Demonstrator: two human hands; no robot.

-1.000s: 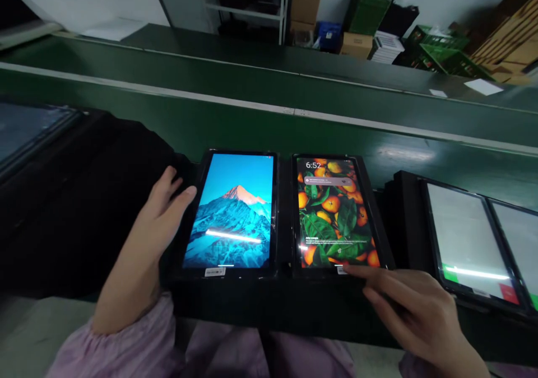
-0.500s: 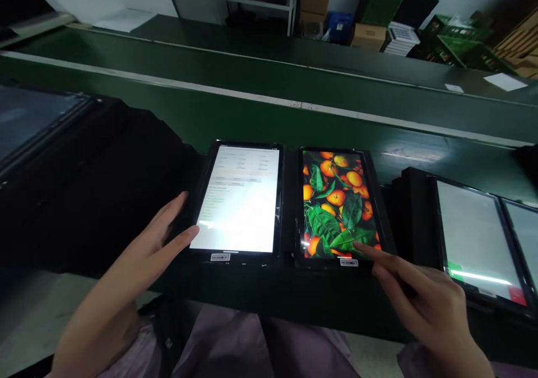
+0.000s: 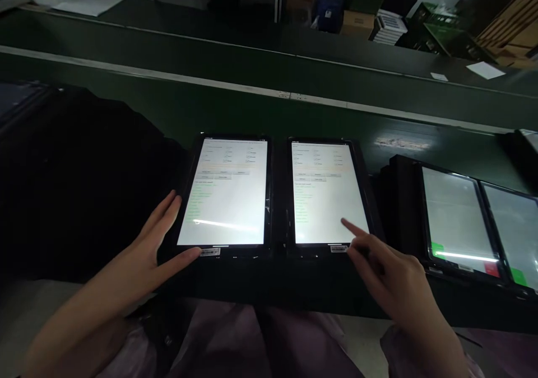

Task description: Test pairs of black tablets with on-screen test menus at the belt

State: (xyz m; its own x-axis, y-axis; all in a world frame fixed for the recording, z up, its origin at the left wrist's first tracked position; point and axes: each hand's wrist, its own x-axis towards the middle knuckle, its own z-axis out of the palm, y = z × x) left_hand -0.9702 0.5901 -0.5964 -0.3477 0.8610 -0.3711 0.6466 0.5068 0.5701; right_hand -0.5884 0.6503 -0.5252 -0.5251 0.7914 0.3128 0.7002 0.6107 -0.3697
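Two tablets lie side by side in front of me, both screens lit white with rows of small boxes and green text lines. At the lower left corner of the left tablet [image 3: 231, 210] is my left hand [image 3: 147, 252], thumb spread from its fingers, the thumb tip by the barcode label on the bottom bezel. My right hand [image 3: 389, 271] holds nothing; its index finger stretches out over the lower right of the right tablet [image 3: 323, 204], with the other fingers curled. Whether that fingertip touches the glass I cannot tell.
Black cloth [image 3: 101, 193] covers a bulky stack on the left. To the right, two more tablets [image 3: 462, 215] with pale screens stand raised on a black block. A green bench [image 3: 235, 112] with a pale strip runs across; boxes [image 3: 357, 24] and crates sit beyond.
The right tablet's screen went from a picture of oranges and leaves to a white page like the left one. My right index finger moved up and left over the screen. The view shifted slightly.
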